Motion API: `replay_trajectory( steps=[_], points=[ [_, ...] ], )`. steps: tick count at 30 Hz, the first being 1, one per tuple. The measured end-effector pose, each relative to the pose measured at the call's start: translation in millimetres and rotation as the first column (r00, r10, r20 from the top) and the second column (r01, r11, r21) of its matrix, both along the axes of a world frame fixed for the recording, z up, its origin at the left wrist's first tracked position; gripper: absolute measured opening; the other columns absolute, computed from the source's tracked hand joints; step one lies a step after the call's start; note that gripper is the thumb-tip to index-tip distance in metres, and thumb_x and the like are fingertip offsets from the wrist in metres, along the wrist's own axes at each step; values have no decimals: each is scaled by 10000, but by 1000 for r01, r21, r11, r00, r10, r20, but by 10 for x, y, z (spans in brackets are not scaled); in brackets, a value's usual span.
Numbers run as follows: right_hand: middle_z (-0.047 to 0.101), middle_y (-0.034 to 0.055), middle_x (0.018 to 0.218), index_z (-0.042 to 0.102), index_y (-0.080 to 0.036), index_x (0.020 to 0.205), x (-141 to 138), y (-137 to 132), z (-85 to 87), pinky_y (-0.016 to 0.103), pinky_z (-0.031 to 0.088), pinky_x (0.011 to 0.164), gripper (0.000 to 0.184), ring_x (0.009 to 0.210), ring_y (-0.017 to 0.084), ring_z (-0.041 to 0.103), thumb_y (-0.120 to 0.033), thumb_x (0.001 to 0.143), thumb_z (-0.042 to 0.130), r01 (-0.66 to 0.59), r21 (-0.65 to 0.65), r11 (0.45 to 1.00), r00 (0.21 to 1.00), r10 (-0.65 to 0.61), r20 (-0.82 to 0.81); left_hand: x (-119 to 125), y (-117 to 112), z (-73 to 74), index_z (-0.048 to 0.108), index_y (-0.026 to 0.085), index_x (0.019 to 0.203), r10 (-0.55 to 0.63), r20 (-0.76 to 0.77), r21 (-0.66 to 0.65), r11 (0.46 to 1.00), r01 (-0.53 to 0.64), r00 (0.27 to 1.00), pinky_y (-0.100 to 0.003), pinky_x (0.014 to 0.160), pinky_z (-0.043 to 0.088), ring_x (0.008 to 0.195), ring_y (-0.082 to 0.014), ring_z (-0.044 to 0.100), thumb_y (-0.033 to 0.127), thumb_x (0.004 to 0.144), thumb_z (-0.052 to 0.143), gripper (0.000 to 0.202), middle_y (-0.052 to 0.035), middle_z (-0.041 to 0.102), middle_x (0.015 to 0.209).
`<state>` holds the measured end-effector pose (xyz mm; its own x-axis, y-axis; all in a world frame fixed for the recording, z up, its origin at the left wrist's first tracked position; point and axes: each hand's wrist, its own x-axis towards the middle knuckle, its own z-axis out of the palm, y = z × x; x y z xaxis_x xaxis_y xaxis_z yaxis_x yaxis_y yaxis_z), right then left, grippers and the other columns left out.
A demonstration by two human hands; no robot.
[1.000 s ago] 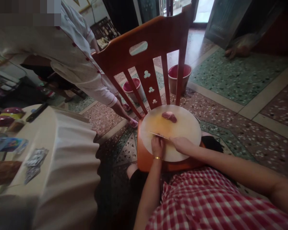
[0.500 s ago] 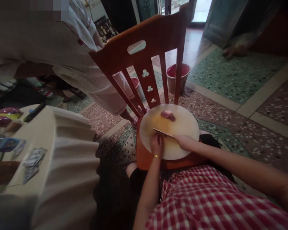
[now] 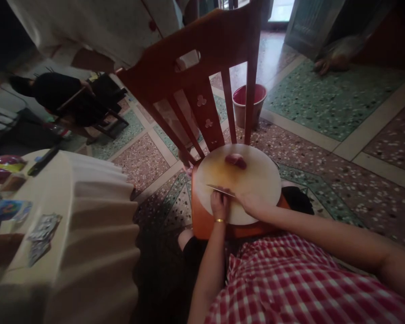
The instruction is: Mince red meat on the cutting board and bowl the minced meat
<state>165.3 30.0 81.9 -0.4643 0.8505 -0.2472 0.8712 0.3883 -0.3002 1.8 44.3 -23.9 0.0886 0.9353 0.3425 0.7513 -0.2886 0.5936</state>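
Note:
A round white cutting board (image 3: 261, 180), stained yellowish, lies on the seat of a wooden chair (image 3: 200, 225) in front of me. My right hand (image 3: 254, 205) is closed around the handle of a knife (image 3: 219, 190), its blade pointing left across the board. Just below the blade, my left hand (image 3: 220, 203) rests on the board with its fingers curled in; whatever is under them is hidden. A gold band circles that wrist. Farther back on the board, apart from both hands, sits a chunk of raw red meat (image 3: 235, 160).
The chair's slatted back (image 3: 219, 40) rises beyond the board. Behind it stand a red-lined bucket (image 3: 249, 108) and a person in light clothing (image 3: 97, 27). To my left is a cloth-covered table (image 3: 65, 180) bearing foil packs (image 3: 43, 234) and a dark long object (image 3: 43, 161).
My right hand and the knife have shifted left, bringing the blade over my left fingertips' edge. The standing person has moved right, behind the chair back, uncovering a dark seated figure.

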Motion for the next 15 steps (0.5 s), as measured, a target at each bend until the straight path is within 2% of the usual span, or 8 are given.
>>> replay_trajectory(
  steps=[4, 6, 8, 11, 15],
  points=[
    [624, 141, 886, 484, -98, 1091, -298, 210, -97, 306, 418, 675, 314, 750, 195, 586, -138, 873, 261, -6, 11, 1000, 999, 6, -40, -18, 12, -57, 503, 174, 1122, 7, -26, 5, 1000, -7, 1000, -391, 869, 408, 1054, -223, 480, 211, 808, 437, 323, -112, 556, 1092],
    [620, 146, 892, 462, -91, 1123, -339, 247, -111, 299, 418, 678, 317, 760, 195, 588, -145, 874, 274, -9, 3, 1000, 998, 9, -59, -22, 11, -60, 504, 175, 1124, 15, -30, 5, 1000, -15, 999, -389, 862, 412, 1055, -223, 479, 211, 806, 440, 326, -116, 548, 1108],
    [616, 149, 910, 438, -93, 1160, -236, 209, -113, 291, 417, 691, 332, 780, 192, 589, -139, 867, 289, -4, -5, 1000, 998, 3, -70, -17, 8, -45, 500, 177, 1131, 4, -23, 11, 1000, -4, 1000, -388, 871, 410, 1052, -214, 479, 214, 809, 440, 330, -112, 546, 1116],
    [620, 128, 934, 415, -141, 1202, 99, 78, -114, 280, 416, 695, 375, 810, 192, 591, -117, 840, 317, 22, -31, 999, 999, -23, -47, 4, 4, 7, 544, 176, 1062, -7, 23, 27, 1000, 6, 1000, -372, 876, 412, 1015, -191, 496, 227, 814, 447, 271, -95, 577, 1047],
    [636, 103, 890, 418, -200, 1217, 387, -54, -70, 298, 427, 626, 419, 790, 230, 603, -121, 814, 335, 107, -37, 994, 994, -106, 33, 30, -12, 99, 580, 176, 954, 7, 97, 34, 999, -10, 995, -349, 870, 416, 992, -173, 505, 237, 811, 462, 195, -85, 586, 1008]
  ],
)
